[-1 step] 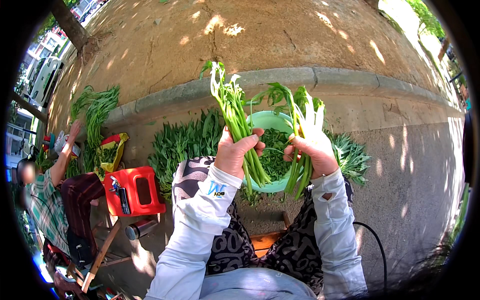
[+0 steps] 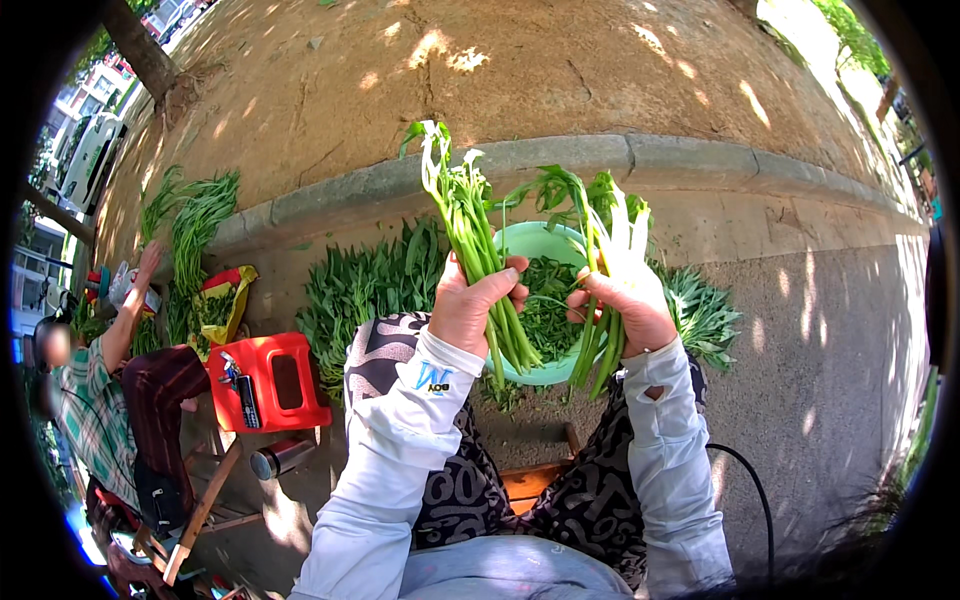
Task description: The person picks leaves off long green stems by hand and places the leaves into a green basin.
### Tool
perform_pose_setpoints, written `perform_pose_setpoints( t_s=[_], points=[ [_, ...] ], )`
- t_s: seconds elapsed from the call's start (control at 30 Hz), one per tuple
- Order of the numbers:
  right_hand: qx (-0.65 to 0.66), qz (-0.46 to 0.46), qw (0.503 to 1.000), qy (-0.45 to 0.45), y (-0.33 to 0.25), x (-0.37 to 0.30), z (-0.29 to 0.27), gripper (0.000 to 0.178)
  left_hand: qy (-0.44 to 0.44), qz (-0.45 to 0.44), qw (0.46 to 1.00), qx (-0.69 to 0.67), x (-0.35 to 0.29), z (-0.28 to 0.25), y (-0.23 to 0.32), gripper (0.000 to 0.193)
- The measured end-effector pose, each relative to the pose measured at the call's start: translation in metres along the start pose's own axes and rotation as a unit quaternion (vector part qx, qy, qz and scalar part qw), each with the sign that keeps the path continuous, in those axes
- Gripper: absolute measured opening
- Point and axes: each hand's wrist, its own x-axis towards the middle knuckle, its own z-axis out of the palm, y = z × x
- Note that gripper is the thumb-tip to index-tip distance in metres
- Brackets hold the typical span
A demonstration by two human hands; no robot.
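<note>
My left hand (image 2: 472,303) is closed round a thick bunch of green stalks (image 2: 463,212) that looks like water spinach. Their pale, mostly leafless upper ends point away from me and their stem ends hang toward my lap. A second, looser bunch (image 2: 592,235) is gripped in my right hand (image 2: 635,308), thumb and fingers pinched on the stems; a few leaves remain at its top. Both hands hover over a light green basin (image 2: 530,233) in front of my knees. Inside it lie loose picked leaves (image 2: 545,312). Strong sunlight washes out part of the right bunch.
Leafy greens are heaped left (image 2: 375,285) and right (image 2: 700,315) of the basin. A stone kerb (image 2: 560,158) runs behind. At left are a red stool (image 2: 262,385) with keys and a phone-like device, a flask (image 2: 280,458), and a seated person (image 2: 95,410) holding greens (image 2: 158,205).
The other person's greens at far left have shifted slightly, away from the hanging bunch beside them. My hands and both bunches stay practically in place.
</note>
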Motion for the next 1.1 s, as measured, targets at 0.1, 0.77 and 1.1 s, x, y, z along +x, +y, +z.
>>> perform_pose_setpoints(
  t_s=[0.1, 0.77, 1.1],
  points=[
    [0.008, -0.009, 0.999, 0.037, 0.0, -0.002, 0.007, 0.024, -0.014, 0.016, 1.0, 0.004, 0.002, -0.002, -0.001, 0.052],
    [0.031, -0.03, 0.998, 0.048, -0.005, -0.002, -0.006, 0.024, -0.115, 0.055, 0.979, 0.159, 0.002, 0.0, -0.014, 0.051],
    [0.027, -0.039, 0.998, 0.052, -0.004, -0.001, -0.007, 0.022, -0.078, 0.033, 0.984, 0.154, 0.001, -0.002, -0.013, 0.051]
  ],
)
